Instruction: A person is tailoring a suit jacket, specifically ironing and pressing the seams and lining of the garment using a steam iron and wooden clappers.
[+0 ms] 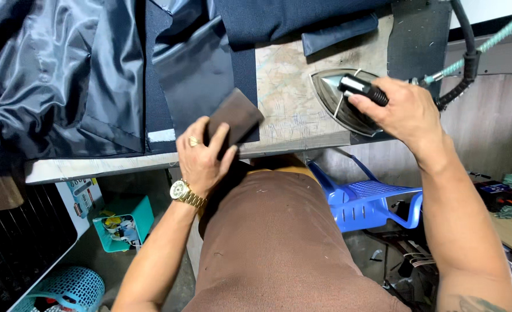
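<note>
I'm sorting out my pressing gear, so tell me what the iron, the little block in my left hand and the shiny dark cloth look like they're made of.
The iron looks like polished metal, mirror-bright on its body, with a black grip, likely plastic, in the right hand. The block in the left hand looks matte brown, perhaps wood or a cloth-covered pad; hard to tell. The shiny dark cloth looks like satin lining, with glossy highlights along its folds.

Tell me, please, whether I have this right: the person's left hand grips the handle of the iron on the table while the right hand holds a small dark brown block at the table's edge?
Not quite: the hands are swapped. In the head view, the right hand grips the handle of the iron on the table, while the left hand holds the small dark brown block at the table's edge.
</note>
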